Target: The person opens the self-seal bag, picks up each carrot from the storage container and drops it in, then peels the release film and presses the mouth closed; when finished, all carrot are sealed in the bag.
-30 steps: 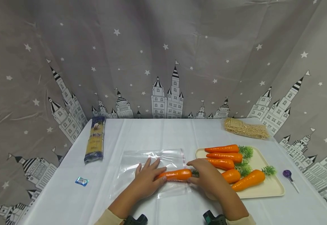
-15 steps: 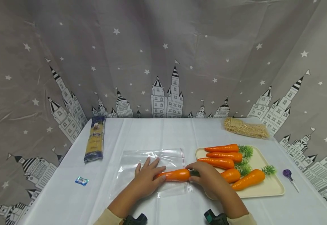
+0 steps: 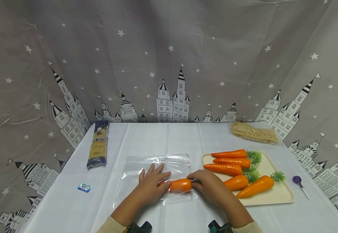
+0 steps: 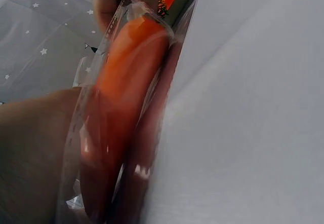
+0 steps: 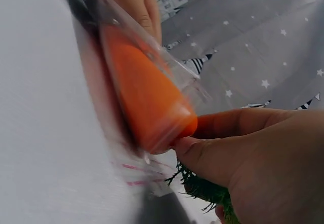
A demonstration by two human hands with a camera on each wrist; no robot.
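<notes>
A clear plastic bag lies flat on the white table. An orange carrot sits mostly inside the bag's open right end. My left hand lies on the bag with fingers spread and touches the carrot's tip through the plastic. My right hand pinches the carrot's thick end, its green top under the fingers. A cream tray to the right holds several more carrots.
A long pasta packet lies at the left, a small blue sachet near it. A bag of grain lies at the back right, a purple lollipop right of the tray. A grey castle-print curtain backs the table.
The right hand has pushed the carrot leftward, deeper into the bag. The left hand has stayed on the bag.
</notes>
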